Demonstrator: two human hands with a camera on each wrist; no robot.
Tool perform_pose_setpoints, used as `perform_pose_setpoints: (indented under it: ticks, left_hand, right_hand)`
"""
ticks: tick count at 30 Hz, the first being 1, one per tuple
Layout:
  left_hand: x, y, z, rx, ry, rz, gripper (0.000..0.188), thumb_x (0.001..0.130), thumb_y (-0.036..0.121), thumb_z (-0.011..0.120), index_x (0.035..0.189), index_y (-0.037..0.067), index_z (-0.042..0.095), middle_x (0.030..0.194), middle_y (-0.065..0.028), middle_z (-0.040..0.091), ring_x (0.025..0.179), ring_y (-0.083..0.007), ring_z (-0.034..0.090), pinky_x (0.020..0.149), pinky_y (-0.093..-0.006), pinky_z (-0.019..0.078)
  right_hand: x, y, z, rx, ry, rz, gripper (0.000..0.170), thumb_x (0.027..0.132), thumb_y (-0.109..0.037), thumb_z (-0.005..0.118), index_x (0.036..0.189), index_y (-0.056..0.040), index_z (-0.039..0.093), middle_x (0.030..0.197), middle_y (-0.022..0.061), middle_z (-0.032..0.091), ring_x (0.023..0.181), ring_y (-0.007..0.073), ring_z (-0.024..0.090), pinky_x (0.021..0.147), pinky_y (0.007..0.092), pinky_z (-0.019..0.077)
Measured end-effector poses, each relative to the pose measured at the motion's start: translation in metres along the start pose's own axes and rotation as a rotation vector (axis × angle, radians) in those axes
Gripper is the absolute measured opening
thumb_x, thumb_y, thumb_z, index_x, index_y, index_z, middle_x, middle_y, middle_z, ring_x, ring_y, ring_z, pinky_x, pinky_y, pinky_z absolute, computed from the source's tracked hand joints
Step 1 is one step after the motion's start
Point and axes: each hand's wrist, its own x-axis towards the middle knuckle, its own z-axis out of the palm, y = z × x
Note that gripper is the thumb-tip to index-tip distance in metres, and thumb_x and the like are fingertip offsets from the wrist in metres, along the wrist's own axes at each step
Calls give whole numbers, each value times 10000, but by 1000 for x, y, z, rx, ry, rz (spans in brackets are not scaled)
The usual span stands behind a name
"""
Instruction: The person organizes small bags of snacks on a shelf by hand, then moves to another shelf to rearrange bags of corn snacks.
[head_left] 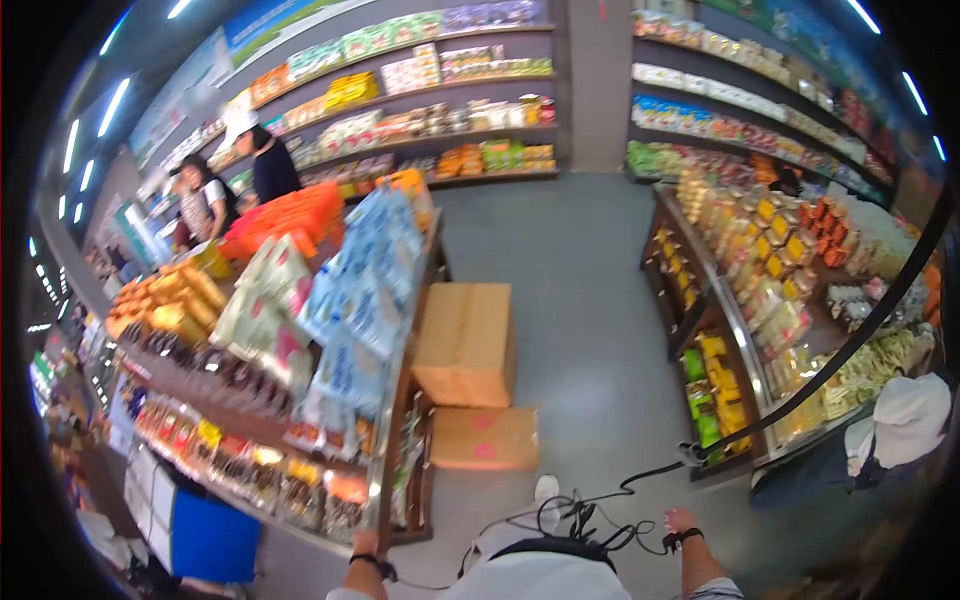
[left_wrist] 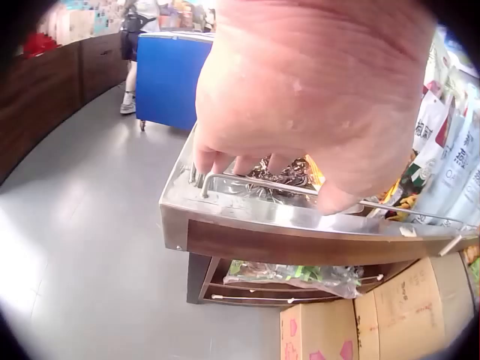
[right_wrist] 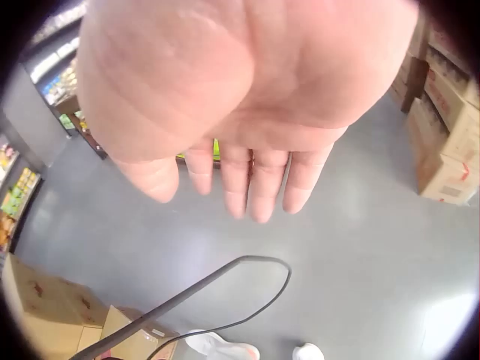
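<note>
My left hand (left_wrist: 315, 97) is over the corner of a display stand (left_wrist: 262, 244), its fingers loosely bent. In the left wrist view its thumb overlaps the thin metal rail (left_wrist: 262, 183) along the stand's edge, and the fingertips show just behind that rail. Packaged snacks (left_wrist: 281, 174) lie in the stand beneath the hand. On the other side, my right hand (right_wrist: 255, 97) hangs above the floor, palm showing, fingers relaxed and holding nothing. A black cable (right_wrist: 202, 285) loops below it in the right wrist view.
Cardboard boxes (head_left: 465, 345) stand beside the left display. Another snack display (head_left: 745, 330) borders the grey floor (head_left: 560, 270) on the right, with a person in a white cap (head_left: 910, 410) beside it. Stocked shelves (head_left: 420, 85) line the back. A blue cart (head_left: 212, 535) stands at the lower left.
</note>
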Motion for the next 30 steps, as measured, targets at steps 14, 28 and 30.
perform_pose_setpoints:
  ticks: [14,28,30]
  left_hand:
    - [251,274,-139,-484,-90,137,345,859,326,500,978,49,667,1004,-203,650,916,-378,625,774,-451,503]
    - [499,472,-363,-549,-78,170,324,836,307,541,943,22,653,942,-251,634,891,-396,618,758,-435,493]
    - [514,471,-362,-70,-76,501,325,860,296,484,987,42,642,982,-255,623,961,-402,592,799,-453,485]
  right_hand:
    - [51,124,2,1353,-99,805,149,853,-182,532,829,-65,620,638,44,552,529,161,528,460,310,425]
    - [284,173,-350,655,1022,791,426,747,-28,563,1163,31,491,1131,235,517,1080,407,483,958,441,380]
    - [341,192,-404,554,1030,711,473,727,-41,574,1185,25,475,1165,237,499,1092,411,475,956,451,380]
